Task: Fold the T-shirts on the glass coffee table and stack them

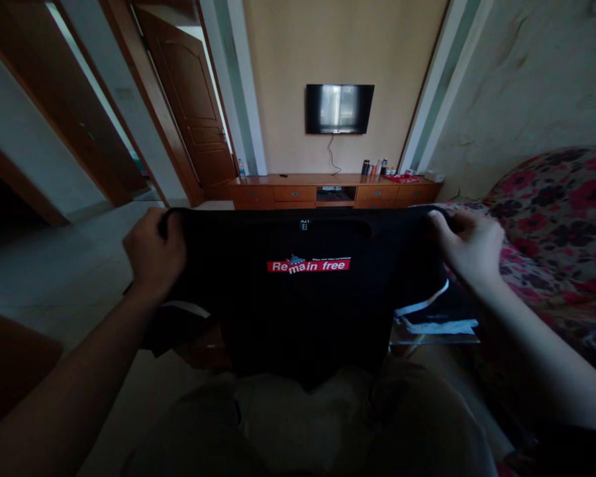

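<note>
A black T-shirt hangs spread out in front of me, its printed side with the red "Remain free" label facing me. My left hand grips it at the left shoulder, fingers curled around the cloth. At the opposite shoulder my right hand pinches the fabric, thumb on the near side. The top edge is stretched nearly straight between both hands. A small neck tag shows at the collar, and the sleeves with white trim droop at each side. The shirt's lower end hangs down by my knees.
Behind the shirt stands a long wooden TV cabinet with several bottles on it. A television hangs on the wall above. To the right is a sofa with a floral cover. A wooden door stands ajar at the left.
</note>
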Available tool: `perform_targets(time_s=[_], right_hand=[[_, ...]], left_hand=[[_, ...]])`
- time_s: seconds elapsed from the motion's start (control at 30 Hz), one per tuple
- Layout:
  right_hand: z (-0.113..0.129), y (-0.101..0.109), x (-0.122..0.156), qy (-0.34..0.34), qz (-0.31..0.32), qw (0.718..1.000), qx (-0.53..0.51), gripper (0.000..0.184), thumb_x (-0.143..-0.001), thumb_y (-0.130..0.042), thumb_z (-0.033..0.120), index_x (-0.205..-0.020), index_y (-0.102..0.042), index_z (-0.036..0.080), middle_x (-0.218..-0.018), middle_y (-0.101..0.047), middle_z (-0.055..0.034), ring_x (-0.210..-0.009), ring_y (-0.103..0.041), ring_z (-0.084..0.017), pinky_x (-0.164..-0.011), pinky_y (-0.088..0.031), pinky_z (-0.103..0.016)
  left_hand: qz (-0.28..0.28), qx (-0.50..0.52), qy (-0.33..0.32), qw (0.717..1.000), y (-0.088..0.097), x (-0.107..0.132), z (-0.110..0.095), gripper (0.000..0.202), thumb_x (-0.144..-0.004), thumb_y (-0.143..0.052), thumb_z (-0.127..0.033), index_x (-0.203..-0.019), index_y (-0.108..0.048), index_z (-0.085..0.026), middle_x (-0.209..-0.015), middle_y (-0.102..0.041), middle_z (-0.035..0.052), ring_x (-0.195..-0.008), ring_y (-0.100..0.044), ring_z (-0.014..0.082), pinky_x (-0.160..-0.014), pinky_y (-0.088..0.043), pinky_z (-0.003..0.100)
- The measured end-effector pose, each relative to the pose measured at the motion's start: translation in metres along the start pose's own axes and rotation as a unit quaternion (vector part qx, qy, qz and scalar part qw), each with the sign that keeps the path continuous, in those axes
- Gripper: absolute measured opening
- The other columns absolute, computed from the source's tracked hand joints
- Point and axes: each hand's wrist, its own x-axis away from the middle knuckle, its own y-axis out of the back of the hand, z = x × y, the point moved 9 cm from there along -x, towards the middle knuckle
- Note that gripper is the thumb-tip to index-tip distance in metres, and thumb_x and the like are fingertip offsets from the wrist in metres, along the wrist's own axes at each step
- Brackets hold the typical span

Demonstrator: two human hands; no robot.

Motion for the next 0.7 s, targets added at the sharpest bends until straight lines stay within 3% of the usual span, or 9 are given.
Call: perform_targets(time_s=[0.17, 0.37, 0.5, 0.7], right_hand=[[-0.03, -0.092, -0.016, -0.023, 0.081, 0.996, 0.043, 0.056, -0.096, -0.051, 0.064, -0.074, -0.07, 0.015, -0.069, -0.07, -0.0084, -0.061, -0.06, -0.018, -0.06, -0.035, -0.027], [-0.08, -0.216, -0.01, -0.061, 0.181, 0.977, 0.095, 0.055, -0.097, -0.049, 0.061, -0.084, -0.075, 0.014, -0.083, -0.076, -0.0152, -0.079, -0.07, -0.027, -0.071, -0.045, -0.03], [-0.108, -0.291, -0.003, -0.086, 0.256, 0.957, 0.107, 0.052, -0.098, -0.05, 0.058, -0.091, -0.077, 0.014, -0.089, -0.077, -0.0163, -0.087, -0.072, -0.028, -0.074, -0.047, -0.029], [-0.138, -0.379, 0.018, -0.124, 0.307, 0.934, 0.134, 0.051, -0.099, -0.05, 0.056, -0.1, -0.078, 0.013, -0.099, -0.077, -0.0195, -0.098, -0.072, -0.029, -0.083, -0.05, -0.031]], left_hand=[[0.114, -0.029, -0.018, 0.993, -0.106, -0.013, 0.009, 0.035, -0.103, -0.038, -0.031, -0.111, -0.065, -0.011, -0.103, -0.069, 0.0103, -0.093, -0.06, 0.0206, -0.087, -0.044, 0.031], [0.207, -0.05, 0.017, 0.977, -0.234, 0.012, 0.046, 0.032, -0.101, -0.037, -0.03, -0.111, -0.063, -0.015, -0.104, -0.069, 0.0135, -0.099, -0.065, 0.0266, -0.09, -0.046, 0.036], [0.254, -0.066, 0.037, 0.964, -0.304, 0.037, 0.071, 0.034, -0.1, -0.034, -0.029, -0.111, -0.063, -0.015, -0.109, -0.07, 0.0157, -0.104, -0.066, 0.029, -0.093, -0.047, 0.039], [0.277, -0.077, 0.085, 0.954, -0.392, 0.07, 0.107, 0.034, -0.099, -0.035, -0.03, -0.115, -0.061, -0.013, -0.111, -0.07, 0.0191, -0.107, -0.066, 0.031, -0.094, -0.047, 0.042]])
